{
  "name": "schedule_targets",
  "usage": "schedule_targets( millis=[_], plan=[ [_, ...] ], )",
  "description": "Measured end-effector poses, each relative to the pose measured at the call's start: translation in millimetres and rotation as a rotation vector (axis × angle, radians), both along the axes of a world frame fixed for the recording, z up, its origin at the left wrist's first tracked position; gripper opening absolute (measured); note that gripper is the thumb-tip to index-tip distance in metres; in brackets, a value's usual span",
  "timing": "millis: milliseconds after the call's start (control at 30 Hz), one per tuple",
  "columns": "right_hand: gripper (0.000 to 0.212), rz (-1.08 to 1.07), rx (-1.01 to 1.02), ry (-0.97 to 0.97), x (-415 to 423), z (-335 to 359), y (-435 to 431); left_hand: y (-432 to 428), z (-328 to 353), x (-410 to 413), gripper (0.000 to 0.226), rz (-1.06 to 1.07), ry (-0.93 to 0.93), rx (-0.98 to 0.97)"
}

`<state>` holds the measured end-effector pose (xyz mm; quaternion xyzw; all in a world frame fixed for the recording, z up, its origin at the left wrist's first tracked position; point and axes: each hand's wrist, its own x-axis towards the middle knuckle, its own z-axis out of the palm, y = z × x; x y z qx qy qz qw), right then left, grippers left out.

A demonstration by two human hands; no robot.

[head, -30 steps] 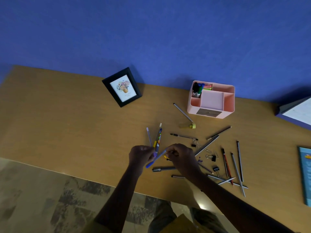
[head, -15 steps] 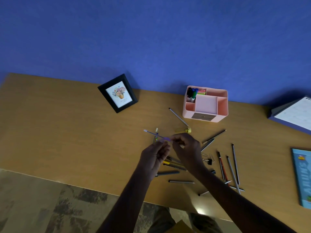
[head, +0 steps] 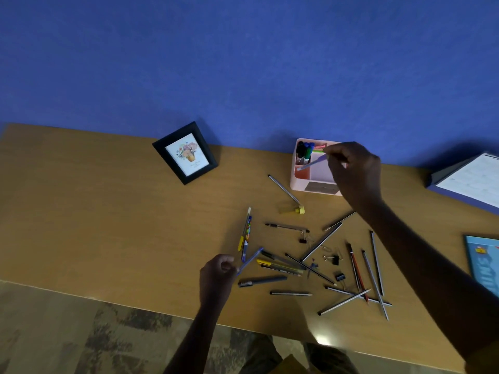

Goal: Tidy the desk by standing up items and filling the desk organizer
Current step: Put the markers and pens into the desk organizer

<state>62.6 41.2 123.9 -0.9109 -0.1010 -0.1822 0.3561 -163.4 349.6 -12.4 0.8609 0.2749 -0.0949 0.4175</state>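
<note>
A pink desk organizer stands at the back of the wooden desk, with markers upright in its left compartment. My right hand hovers over it and pinches a pale purple pen, tip slanting down over the front-left compartment. My left hand is near the desk's front edge and holds a blue pen by one end. Several pens and pencils lie scattered between the hands, with binder clips among them.
A black picture frame stands at the back, left of the organizer. A desk calendar stands at the far right, with a blue book lying below it. A yellow-capped glue stick lies in front of the organizer.
My right hand has carried the pale purple pen from the middle of the desk up to the organizer. My left hand has drawn back toward the front edge and now holds a blue pen.
</note>
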Motion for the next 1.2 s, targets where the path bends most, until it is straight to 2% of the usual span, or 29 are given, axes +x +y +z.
schedule_targets(
  millis=[100, 233, 433, 600, 833, 933, 1100, 1200],
  plan=[
    [0.012, 0.033, -0.124, -0.038, 19.1, -5.0, -3.2, 5.8, -11.2, -9.6, 0.031, -0.084, 0.037, 0.088],
    [0.012, 0.06, -0.268, 0.049, 34.7, -20.1, 6.3, 5.9, -16.8, -14.4, 0.038, -0.174, 0.071, 0.199],
    [0.018, 0.08, -0.514, 0.162, 50.0, -47.0, 17.3, 3.5, -15.9, -13.2, 0.03, -0.236, 0.085, 0.269],
    [0.018, 0.058, -0.444, 0.21, 59.0, -52.3, 20.9, 3.9, -14.6, -11.0, 0.021, -0.251, 0.077, 0.279],
    [0.021, 0.051, -0.452, 0.21, 62.4, -49.6, 21.4, 3.4, -11.3, -8.8, 0.011, -0.275, 0.071, 0.312],
    [0.025, 0.015, -0.355, 0.239, 58.5, -48.3, 21.4, 3.4, -7.5, -7.4, 0.011, -0.29, 0.063, 0.328],
    [0.024, -0.044, -0.241, 0.248, 39.4, -46.3, 21.8, 6.9, -1.9, -5.1, 0.011, -0.305, 0.017, 0.267],
    [0.017, 0.015, -0.204, 0.213, 14.3, -42.8, 28.6, 8.4, 2.9, 1.6, 0.013, -0.325, -0.06, 0.212]
  ],
)
